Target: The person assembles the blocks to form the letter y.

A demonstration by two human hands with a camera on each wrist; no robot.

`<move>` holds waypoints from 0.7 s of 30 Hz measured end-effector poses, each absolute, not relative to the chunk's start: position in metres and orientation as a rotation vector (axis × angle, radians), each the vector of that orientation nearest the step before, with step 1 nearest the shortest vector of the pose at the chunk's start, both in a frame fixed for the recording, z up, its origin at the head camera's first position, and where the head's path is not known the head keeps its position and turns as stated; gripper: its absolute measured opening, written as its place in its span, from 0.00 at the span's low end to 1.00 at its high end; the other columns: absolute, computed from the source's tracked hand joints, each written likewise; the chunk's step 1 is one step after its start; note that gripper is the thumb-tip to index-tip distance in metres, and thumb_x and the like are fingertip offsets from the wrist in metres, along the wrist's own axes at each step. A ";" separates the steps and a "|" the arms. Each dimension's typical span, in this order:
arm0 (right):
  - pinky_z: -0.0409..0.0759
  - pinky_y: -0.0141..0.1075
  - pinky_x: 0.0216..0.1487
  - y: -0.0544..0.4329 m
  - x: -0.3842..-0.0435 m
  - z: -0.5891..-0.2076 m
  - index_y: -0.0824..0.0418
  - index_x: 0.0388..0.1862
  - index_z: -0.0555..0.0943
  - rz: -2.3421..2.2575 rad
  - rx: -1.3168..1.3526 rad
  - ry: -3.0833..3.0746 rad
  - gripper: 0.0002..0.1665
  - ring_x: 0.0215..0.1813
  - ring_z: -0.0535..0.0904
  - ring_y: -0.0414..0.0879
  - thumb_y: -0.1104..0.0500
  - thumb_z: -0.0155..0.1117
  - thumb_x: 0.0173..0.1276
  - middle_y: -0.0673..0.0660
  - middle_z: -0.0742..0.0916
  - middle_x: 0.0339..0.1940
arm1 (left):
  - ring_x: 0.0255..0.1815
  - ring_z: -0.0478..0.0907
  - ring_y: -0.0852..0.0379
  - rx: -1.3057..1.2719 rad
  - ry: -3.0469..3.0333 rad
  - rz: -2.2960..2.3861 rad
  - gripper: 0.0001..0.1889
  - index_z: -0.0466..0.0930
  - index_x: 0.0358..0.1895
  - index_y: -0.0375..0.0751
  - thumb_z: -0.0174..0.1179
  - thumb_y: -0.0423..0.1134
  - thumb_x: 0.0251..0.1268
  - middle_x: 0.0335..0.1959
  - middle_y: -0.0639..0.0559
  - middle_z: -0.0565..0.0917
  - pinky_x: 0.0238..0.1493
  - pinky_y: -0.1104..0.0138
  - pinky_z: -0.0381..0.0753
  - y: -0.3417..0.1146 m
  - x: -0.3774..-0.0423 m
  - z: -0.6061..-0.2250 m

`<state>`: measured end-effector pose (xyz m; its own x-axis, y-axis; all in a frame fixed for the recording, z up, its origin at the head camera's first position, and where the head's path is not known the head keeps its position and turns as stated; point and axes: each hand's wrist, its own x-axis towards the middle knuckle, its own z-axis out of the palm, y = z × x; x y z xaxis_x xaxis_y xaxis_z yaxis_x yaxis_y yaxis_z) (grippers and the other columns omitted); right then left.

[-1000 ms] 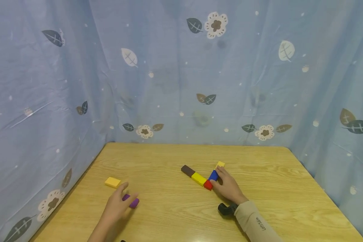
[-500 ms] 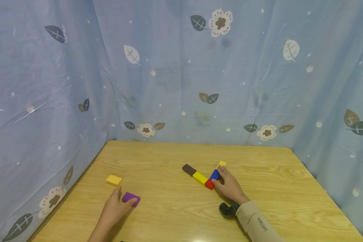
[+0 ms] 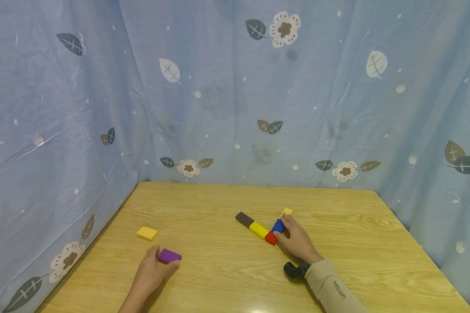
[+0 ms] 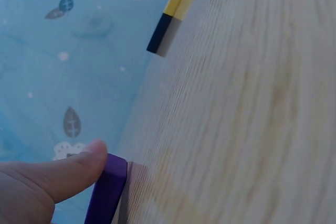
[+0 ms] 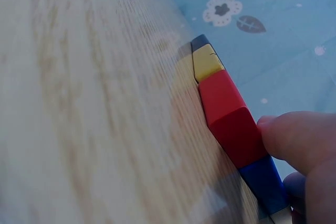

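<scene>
My left hand (image 3: 149, 271) pinches a purple block (image 3: 169, 256) on the table, its thumb at the near right end and a finger at the left end. The thumb against the purple block (image 4: 108, 190) shows in the left wrist view. At right centre, my right hand (image 3: 297, 244) rests along a blue block (image 3: 277, 226) and a pale yellow block (image 3: 287, 211), fingers extended. Its thumb touches the edge of a red block (image 5: 231, 121) in the right wrist view. From the red block, a bright yellow block (image 3: 258, 230) and a dark brown block (image 3: 244, 220) run up leftward, making a V.
A light orange block (image 3: 147, 233) lies apart on the wooden table (image 3: 219, 278), just beyond my left hand. Blue patterned curtains (image 3: 219, 108) stand behind the table and along both sides. A black device (image 3: 295, 270) sits at my right wrist.
My left hand has lowered its fingers and thumb to the ends of the purple block, which has turned slightly. The right hand stays at the V of blocks. The view shifted slightly.
</scene>
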<state>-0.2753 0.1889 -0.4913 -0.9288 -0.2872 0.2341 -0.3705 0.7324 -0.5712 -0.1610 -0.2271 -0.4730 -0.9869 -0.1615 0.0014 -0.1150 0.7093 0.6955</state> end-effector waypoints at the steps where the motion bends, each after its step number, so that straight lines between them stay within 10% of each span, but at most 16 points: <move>1: 0.57 0.57 0.72 0.189 -0.275 -0.491 0.70 0.72 0.59 0.965 0.535 -2.803 0.43 0.75 0.54 0.63 0.43 0.56 0.70 0.67 0.61 0.74 | 0.58 0.67 0.23 0.227 -2.848 -1.165 0.52 0.50 0.66 0.15 0.66 0.56 0.54 0.60 0.18 0.65 0.54 0.41 0.75 -0.227 -0.161 -0.473; 14: 0.57 0.57 0.72 0.188 -0.274 -0.490 0.70 0.71 0.59 0.972 0.531 -2.793 0.42 0.75 0.54 0.62 0.44 0.56 0.70 0.67 0.62 0.74 | 0.65 0.50 0.17 0.137 -2.855 -1.117 0.42 0.60 0.63 0.20 0.65 0.52 0.57 0.67 0.16 0.51 0.61 0.30 0.53 -0.227 -0.159 -0.475; 21: 0.57 0.57 0.71 0.189 -0.275 -0.492 0.70 0.71 0.60 0.978 0.534 -2.778 0.42 0.74 0.55 0.63 0.44 0.57 0.70 0.68 0.62 0.73 | 0.62 0.63 0.23 0.149 -2.825 -1.112 0.43 0.55 0.64 0.17 0.64 0.48 0.60 0.62 0.20 0.65 0.61 0.38 0.66 -0.226 -0.159 -0.474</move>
